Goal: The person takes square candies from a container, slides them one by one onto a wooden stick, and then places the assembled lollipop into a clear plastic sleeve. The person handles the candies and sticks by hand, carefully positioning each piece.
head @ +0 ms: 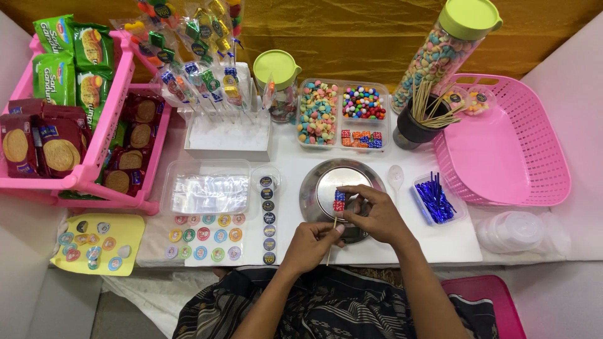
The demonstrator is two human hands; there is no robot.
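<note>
Candy cubes going onto a skewer over the steel plate

Left hand [312, 242] pinches the skewer [332, 240] low down at the table's front edge, while the right hand [375, 213] pinches the candy cubes [339, 200] at its tip, just above the plate [342, 194]. I'd say keep the stick steady and upright, push each cube on straight through its middle so it doesn't split. Blue twist ties [434, 199] sit right of the plate, pink basket [510, 141] in the far right corner.

Pink basket [534, 169] and pink rack [107, 125]; lime-green jar lids [276, 66]; blue twist ties [433, 201]; red and blue candy cubes [339, 201] on a wooden skewer [331, 242]; silver steel plate [320, 182]; yellow sticker sheet [125, 229]; white tabletop [440, 242].
</note>
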